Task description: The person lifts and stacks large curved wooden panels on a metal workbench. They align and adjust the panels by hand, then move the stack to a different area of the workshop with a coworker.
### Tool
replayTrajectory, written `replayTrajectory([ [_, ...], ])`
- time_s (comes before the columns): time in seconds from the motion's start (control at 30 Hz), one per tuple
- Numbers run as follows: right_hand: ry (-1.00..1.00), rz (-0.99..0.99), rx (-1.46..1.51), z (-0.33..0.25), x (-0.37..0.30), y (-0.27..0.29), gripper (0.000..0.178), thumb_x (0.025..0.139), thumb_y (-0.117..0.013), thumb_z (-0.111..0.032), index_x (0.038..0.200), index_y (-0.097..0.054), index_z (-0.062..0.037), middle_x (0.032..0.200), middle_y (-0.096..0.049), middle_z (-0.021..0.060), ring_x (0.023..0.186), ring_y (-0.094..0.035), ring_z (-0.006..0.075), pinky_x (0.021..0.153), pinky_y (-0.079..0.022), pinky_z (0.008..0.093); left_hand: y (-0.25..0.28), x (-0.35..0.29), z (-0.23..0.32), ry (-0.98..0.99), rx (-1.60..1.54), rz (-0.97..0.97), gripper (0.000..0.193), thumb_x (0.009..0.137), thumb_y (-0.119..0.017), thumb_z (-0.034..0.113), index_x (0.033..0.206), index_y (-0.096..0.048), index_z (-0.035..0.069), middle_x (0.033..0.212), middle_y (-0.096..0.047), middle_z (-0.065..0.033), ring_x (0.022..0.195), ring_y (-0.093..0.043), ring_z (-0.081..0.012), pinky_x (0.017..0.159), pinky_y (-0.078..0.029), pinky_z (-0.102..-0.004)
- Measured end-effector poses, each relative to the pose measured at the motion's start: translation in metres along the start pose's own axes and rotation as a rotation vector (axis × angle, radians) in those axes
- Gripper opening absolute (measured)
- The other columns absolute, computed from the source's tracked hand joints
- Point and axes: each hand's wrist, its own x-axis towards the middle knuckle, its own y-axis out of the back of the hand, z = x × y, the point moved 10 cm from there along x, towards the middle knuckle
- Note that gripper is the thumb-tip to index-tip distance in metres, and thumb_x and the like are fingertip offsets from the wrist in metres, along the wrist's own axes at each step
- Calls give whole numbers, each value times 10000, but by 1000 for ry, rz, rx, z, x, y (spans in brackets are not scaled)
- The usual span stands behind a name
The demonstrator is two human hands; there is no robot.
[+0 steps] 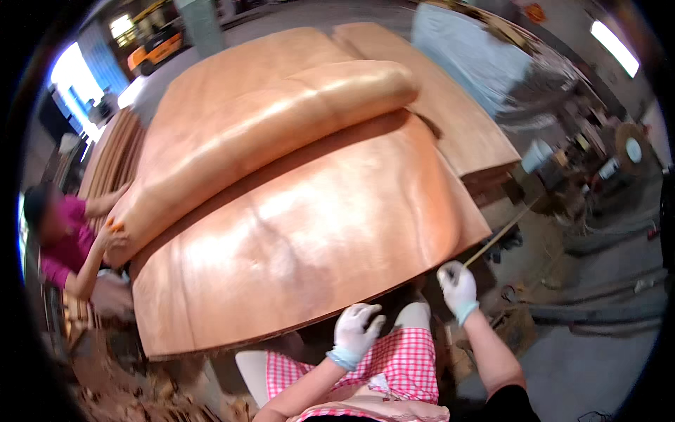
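A broad reddish-brown wood sheet (281, 123) lies across the centre of the frame, bulging into a long curl above a matching flat sheet (232, 281) in a cluttered workshop. At lower centre, a worker's gloved left hand (357, 330) hovers by the front edge, fingers half-curled and seemingly clasping nothing; at lower right, the gloved right hand (458, 285) appears closed around a thin pale stick (500, 234). A co-worker (67, 228) in magenta, at the left of the frame, has both hands on the curl's left end. The sheet looks thin and springy, awkward more for its breadth than its weight, smooth enough to slide and likely to split along the grain; its edges, held at two well-separated places, seem the safest grip. Another stack of sheets (467, 141) crowds in at upper right, beside a plastic-wrapped bundle (460, 56). A white bucket (536, 155) stands at right, while scraps (133, 390) litter the lower left, hampering footing.
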Motion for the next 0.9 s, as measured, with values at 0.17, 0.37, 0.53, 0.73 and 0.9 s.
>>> replayTrajectory([
  [0.17, 176, -373, 316, -122, -102, -123, 135, 876, -626, -51, 987, -625, 27, 1154, -651, 161, 944, -616, 164, 823, -494, 288, 40, -18, -4, 128, -315, 58, 334, 759, -756, 129, 1071, -672, 44, 953, -640, -124, 852, -650, -246, 755, -534, -339],
  [0.37, -8, -639, 618, -176, -161, -207, 109, 910, -606, -25, 997, -605, 40, 1326, -537, 224, 1090, -589, 210, 953, -475, 332, 110, -74, -40, 255, -568, 292, 247, 759, -655, 10, 1005, -652, -10, 938, -598, -106, 833, -591, -212, 731, -495, -299],
  [0.53, 62, -783, 480, -197, -189, -266, 253, 923, -623, -121, 1099, -604, 61, 1310, -550, 224, 1157, -565, 248, 1001, -442, 358, 140, -121, -89, 476, -809, 399, 153, 830, -633, 1, 983, -632, 1, 940, -611, -49, 832, -579, -123, 738, -495, -262],
  [0.73, 470, -721, -343, -202, -140, -277, 202, 898, -626, -137, 1015, -658, 26, 901, -692, 155, 843, -662, 181, 773, -526, 332, 255, -210, -208, 487, -1121, 1121, 127, 843, -598, -78, 885, -597, 42, 821, -639, -80, 712, -593, -149, 630, -498, -272],
  [0.9, 141, -732, -419, -120, -44, -197, 176, 874, -606, -126, 918, -666, 34, 795, -676, 141, 733, -642, 196, 695, -511, 334, 461, -337, -319, 880, -23, 1316, 71, 801, -721, 37, 787, -653, 24, 746, -645, -16, 690, -539, -91, 655, -487, -288],
])
